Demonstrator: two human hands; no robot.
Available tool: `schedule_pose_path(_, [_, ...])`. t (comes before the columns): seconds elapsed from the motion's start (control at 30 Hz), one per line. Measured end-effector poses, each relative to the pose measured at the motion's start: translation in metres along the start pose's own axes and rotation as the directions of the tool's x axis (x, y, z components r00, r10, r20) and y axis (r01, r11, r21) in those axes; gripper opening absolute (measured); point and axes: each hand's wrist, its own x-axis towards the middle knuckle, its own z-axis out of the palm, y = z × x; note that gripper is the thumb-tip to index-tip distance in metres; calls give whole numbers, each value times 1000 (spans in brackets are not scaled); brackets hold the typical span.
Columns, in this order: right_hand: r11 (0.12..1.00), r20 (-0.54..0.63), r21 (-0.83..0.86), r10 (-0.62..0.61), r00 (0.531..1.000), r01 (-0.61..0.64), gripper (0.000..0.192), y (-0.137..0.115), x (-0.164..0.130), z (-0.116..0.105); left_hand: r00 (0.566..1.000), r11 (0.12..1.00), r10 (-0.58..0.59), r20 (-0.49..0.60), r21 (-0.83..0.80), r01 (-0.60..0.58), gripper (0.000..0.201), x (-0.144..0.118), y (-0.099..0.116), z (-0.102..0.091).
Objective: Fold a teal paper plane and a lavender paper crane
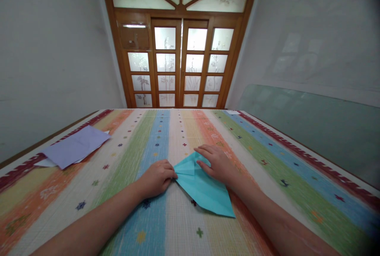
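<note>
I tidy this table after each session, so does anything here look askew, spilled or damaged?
Nothing spilled or torn. The left hand and right hand press a folded teal paper flat on the striped cloth. The only untidy spot: the lilac sheets at the left edge lie skewed, with white paper poking out underneath.

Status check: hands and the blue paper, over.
Left hand pinching the turquoise folded paper at its left corner. Right hand flat on its top edge. Lilac sheets far left, well apart.

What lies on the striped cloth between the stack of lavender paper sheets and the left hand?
In the head view nothing lies there: only bare striped tablecloth runs from the lavender paper sheets to the left hand, which touches the folded turquoise paper.
</note>
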Motion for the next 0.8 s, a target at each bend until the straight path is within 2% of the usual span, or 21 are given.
schedule_pose_path(0.13, [991,82,-99,94,992,-86,56,1,-2,19,996,997,-68,-51,17,69,28,1,1,3])
schedule_pose_path(0.27, [982,131,-130,154,979,-137,56,-1,-1,29,988,991,-129,-84,23,132,26,4,-3,9])
schedule_pose_path(0.37, [984,162,-128,145,976,-125,58,-7,1,28,982,986,-161,-95,30,164,23,6,-4,12])
schedule_pose_path(0.5, [992,231,-98,97,968,-76,70,-16,2,26,974,978,-195,-112,49,202,22,7,-3,11])
schedule_pose_path(0.6, [994,236,-93,82,968,-62,72,-19,2,27,965,972,-221,-141,47,230,21,7,-4,11])
schedule_pose_path(0.8, [991,238,-118,89,967,-62,71,-20,4,27,909,927,-348,-231,60,370,25,8,-12,14])
